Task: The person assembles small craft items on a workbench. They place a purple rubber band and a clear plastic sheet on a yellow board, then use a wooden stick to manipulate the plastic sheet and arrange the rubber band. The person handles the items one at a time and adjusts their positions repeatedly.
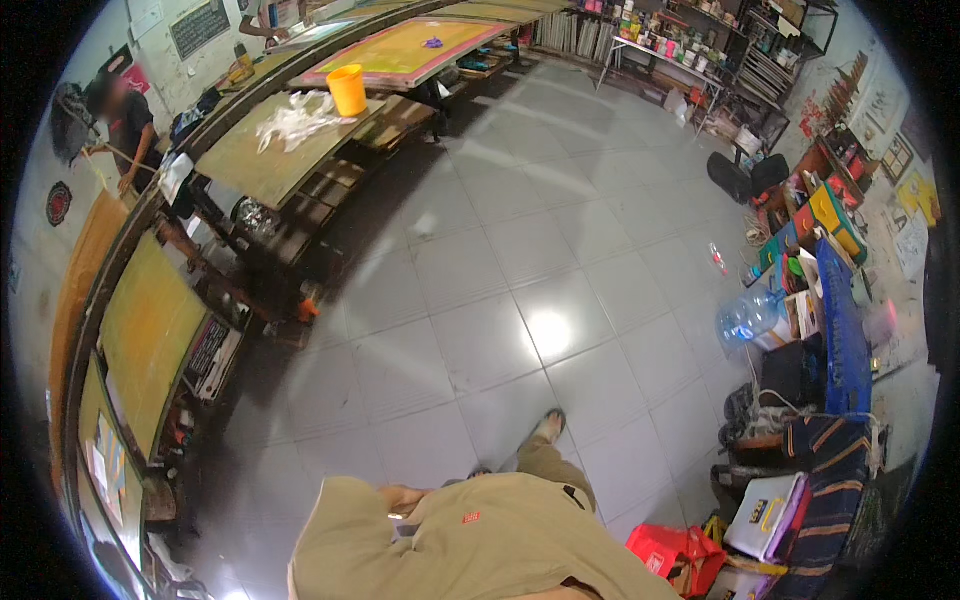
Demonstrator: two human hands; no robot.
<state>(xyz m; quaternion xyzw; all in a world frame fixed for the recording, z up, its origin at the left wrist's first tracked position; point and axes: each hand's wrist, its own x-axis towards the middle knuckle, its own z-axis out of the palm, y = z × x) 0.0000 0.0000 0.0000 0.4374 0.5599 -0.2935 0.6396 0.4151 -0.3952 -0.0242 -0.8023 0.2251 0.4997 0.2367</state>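
Observation:
My left hand (402, 499) shows only in part past the edge of my khaki shirt (470, 545), low in the head view. A small whitish spot and a grey patch lie beside it; what they are is too small to make out. Its fingers are mostly hidden, so whether it holds anything does not show. Of my right arm, a sliver of skin (560, 593) appears at the lower edge, and the right hand is out of sight. One sandalled foot (549, 426) is forward on the grey tiled floor (480, 340).
Along the left run long work tables with yellowish boards (150, 330). A yellow bucket (347, 91) stands on one beside a white cloth (295, 122). Two people are behind the tables. Right: a water jug (750, 316), a red bag (675, 555), a striped cloth (835, 480).

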